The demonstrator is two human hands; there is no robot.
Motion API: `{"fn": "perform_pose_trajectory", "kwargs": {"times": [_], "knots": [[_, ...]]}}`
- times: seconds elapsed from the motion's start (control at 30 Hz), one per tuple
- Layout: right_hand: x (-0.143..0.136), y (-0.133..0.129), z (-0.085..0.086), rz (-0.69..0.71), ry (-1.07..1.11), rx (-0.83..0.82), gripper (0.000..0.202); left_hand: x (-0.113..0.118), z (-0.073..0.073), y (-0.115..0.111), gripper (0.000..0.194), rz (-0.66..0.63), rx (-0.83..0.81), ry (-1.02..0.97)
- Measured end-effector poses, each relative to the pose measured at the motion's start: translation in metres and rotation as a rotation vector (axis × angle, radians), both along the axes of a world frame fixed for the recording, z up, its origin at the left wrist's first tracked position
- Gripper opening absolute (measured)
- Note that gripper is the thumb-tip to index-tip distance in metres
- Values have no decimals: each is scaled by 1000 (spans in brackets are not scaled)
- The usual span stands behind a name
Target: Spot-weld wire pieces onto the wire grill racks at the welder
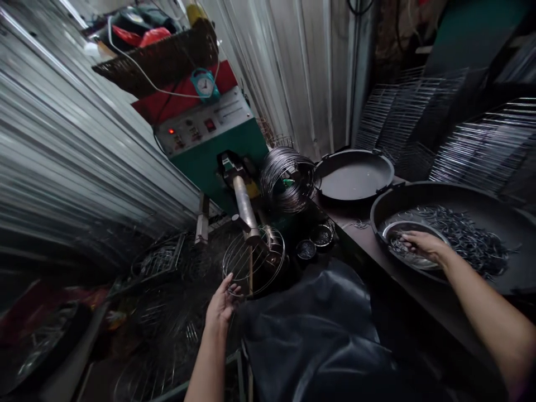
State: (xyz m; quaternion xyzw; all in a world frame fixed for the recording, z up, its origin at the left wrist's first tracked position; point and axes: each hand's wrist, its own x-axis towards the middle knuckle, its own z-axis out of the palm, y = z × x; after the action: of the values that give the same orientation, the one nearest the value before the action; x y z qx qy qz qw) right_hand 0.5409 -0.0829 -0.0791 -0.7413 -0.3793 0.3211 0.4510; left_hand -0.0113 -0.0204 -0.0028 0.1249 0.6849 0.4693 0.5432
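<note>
My left hand (223,301) holds the near left rim of a round wire rack (237,259), which lies at the arm of a green welding machine (196,159). The rack has parallel wires inside a ring. Over at the right, my right hand (422,244) reaches into a small metal bowl (439,233), its fingers closed together at the small pieces inside; what they grip is too small to make out. That bowl sits in a large black pan (519,223) beside a heap of bent metal pieces (473,240).
A wire coil (287,178) stands beside the machine, near a second black pan (354,176). Two small cups (306,249) of metal bits are near the rack. Stacked wire grids (486,148) are at the right; crates of wire parts (157,259) are at the left.
</note>
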Motion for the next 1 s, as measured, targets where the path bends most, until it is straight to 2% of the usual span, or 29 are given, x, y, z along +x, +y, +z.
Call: {"fn": "perform_pose_trajectory", "kwargs": {"times": [0.13,0.27,0.37,0.47,0.53,0.63,0.77,0.87,1.0], "knots": [[-16,-12,23,114,258,-8,10,3,4,-13,17,-1,11,-24],[-69,-22,33,375,440,-99,22,4,7,-12,19,21,12,-47],[-121,-22,22,498,449,-185,26,3,5,-12,19,41,37,-74],[-164,-22,-4,485,481,-192,25,1,0,-14,21,55,73,-107],[-181,-22,-21,470,464,-215,24,-1,-3,-15,22,57,85,-125],[-189,-22,-35,482,410,-248,23,-6,-4,-13,23,50,95,-124],[-182,-17,-29,553,294,-244,19,-10,0,-6,25,15,97,-89],[-180,-13,-18,643,-21,-242,13,-9,2,0,26,-19,68,-61],[-183,-10,-6,818,-428,-318,9,-7,1,5,22,-53,53,-34]]}}
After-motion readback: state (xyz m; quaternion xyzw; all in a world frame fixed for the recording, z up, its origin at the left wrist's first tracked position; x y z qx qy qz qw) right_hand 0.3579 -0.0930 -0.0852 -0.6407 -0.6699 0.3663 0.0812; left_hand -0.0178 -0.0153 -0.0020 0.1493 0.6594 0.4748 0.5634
